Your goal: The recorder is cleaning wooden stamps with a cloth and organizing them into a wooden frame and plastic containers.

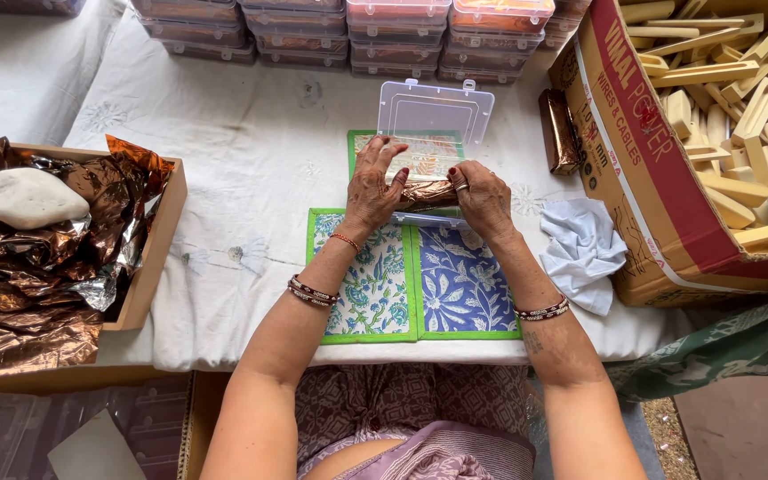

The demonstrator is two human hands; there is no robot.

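I hold a copper-foil-wrapped bar (427,193) crosswise between both hands, just above the seam of two printed quilted mats (415,280), green-bordered, one teal-floral, one blue-floral. The bar is oblong, its foil crinkled and shiny. My left hand (371,187) lies over its left end with fingers stretched forward and pressed close together; my right hand (482,197) pinches the right end, fingers curled around the foil. Directly behind the bar stands an open clear plastic box (435,111), lid upright, on a third green-edged mat. To the right lie a second foil-wrapped bar (558,132), a crumpled white cloth (582,249) and a cardboard carton (620,169) filled with pale yellow bare bars. At the left, a shallow cardboard tray (157,240) holds loose copper foil sheets weighted by a smooth white stone (32,197). Stacked lidded plastic boxes (348,36) line the far edge.
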